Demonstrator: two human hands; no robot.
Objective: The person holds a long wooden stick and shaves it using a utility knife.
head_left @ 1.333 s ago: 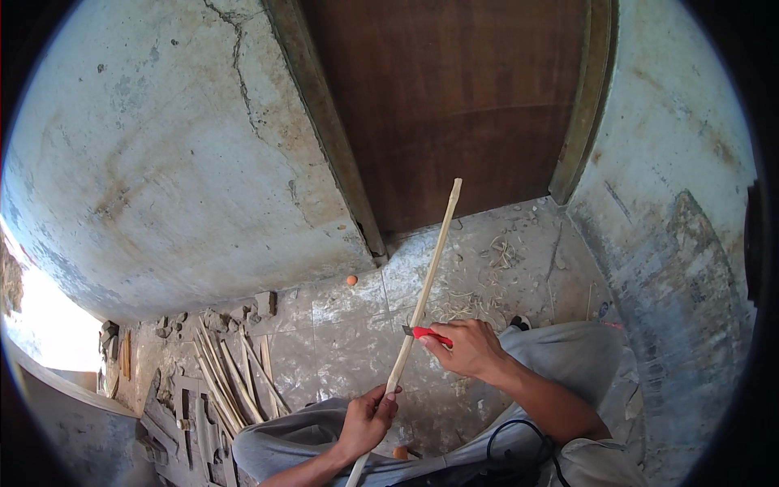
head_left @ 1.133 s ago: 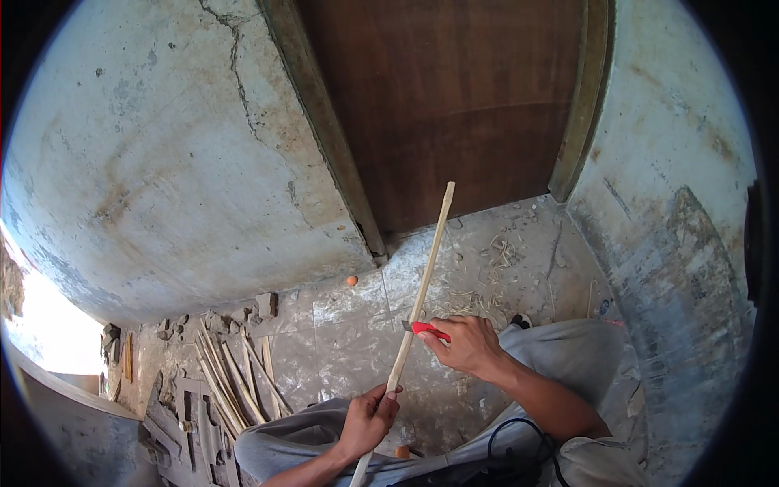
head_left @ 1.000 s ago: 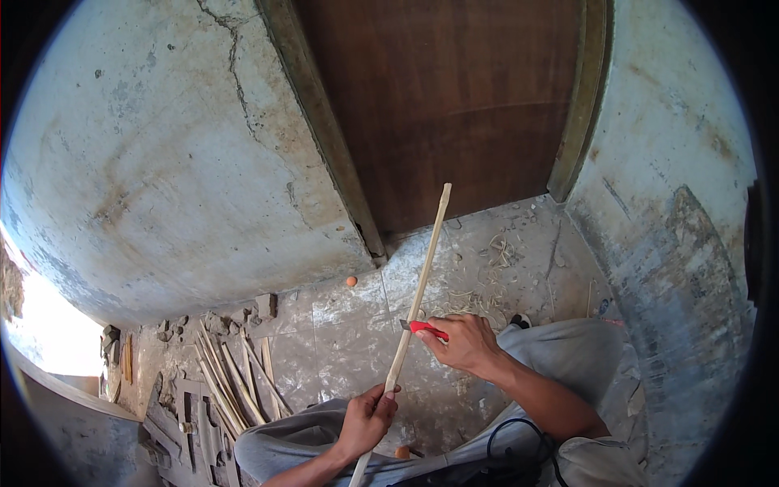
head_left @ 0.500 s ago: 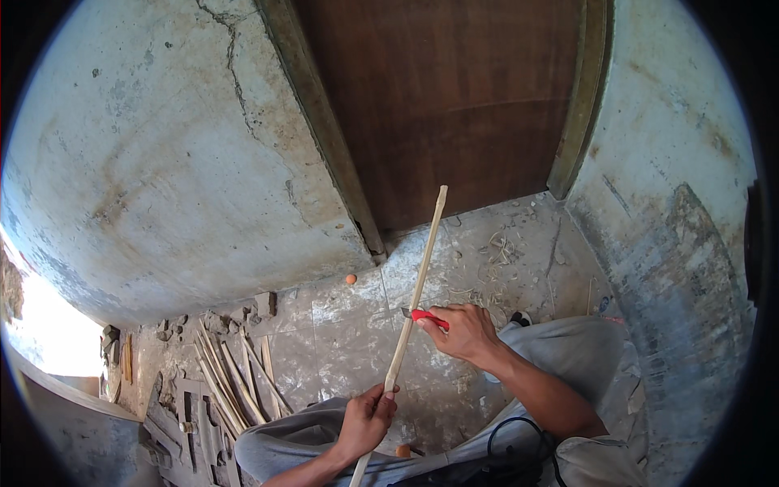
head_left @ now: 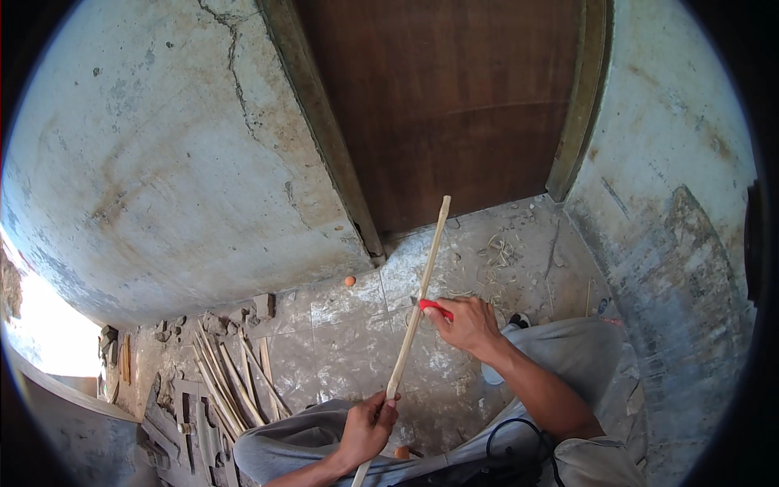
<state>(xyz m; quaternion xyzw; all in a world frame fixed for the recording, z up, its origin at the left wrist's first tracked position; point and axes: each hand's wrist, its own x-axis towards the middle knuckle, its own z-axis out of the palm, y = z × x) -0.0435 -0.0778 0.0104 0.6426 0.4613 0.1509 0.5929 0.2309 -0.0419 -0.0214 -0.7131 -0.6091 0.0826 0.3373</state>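
A long pale wooden strip runs slantwise from my lap up toward the door, its far end raised in front of me. My left hand is closed round its lower part, thumb on top. In my right hand is a red-handled utility knife, gripped between thumb and fingers. Its short blade lies against the strip, a little above the strip's middle. Most of the knife's handle is hidden by my fingers.
Several similar wooden strips lie on the floor at left beside my knee. Pale shavings are scattered near the brown door. A small orange ball rests near the cracked wall, with stone rubble along its foot.
My right hand and the knife have moved slightly up and away along the strip. The strip's far end has dipped a little; my left hand keeps its hold, slightly lower.
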